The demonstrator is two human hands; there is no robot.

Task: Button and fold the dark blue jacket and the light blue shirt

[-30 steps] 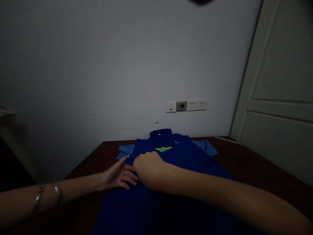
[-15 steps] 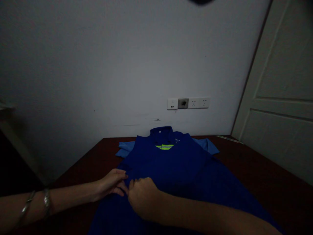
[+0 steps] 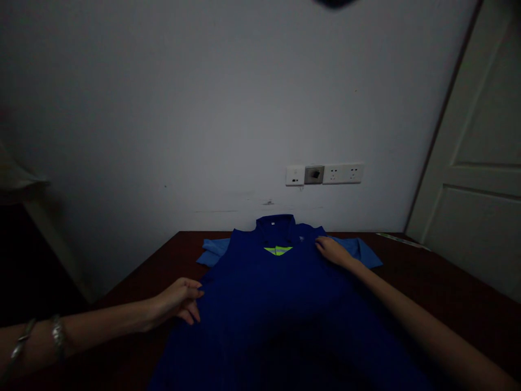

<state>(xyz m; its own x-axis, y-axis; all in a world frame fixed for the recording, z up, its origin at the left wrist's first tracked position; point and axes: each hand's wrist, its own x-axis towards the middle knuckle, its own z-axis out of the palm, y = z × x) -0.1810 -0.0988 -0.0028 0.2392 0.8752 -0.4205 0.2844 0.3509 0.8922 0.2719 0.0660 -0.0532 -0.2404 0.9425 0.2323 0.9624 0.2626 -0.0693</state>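
Note:
A dark blue collared vest [image 3: 260,288] lies spread out with its collar at the far end. Pale blue short sleeves [image 3: 215,250] stick out from under it on both sides, and a yellow-green patch [image 3: 278,250] shows in the neck opening. My left hand [image 3: 179,302] is at the vest's left side edge, thumb and forefinger pinched on the cloth, the other fingers curled loosely below. Over at the right shoulder, my right hand [image 3: 332,251] has its fingers closed together at the armhole edge; its fingertips are partly hidden. The vest's lower part is in deep shadow.
The garment rests on a dark reddish-brown table [image 3: 158,266] against a pale wall [image 3: 183,108]. Sockets and switches [image 3: 324,174] sit low on that wall. A white panelled door [image 3: 476,217] stands at the right, and a thin strip [image 3: 402,240] lies at the table's far right.
My right hand has left the left side, near my left hand, and reached across to the right shoulder of the vest. My left hand stays at the left edge. The view has shifted slightly left.

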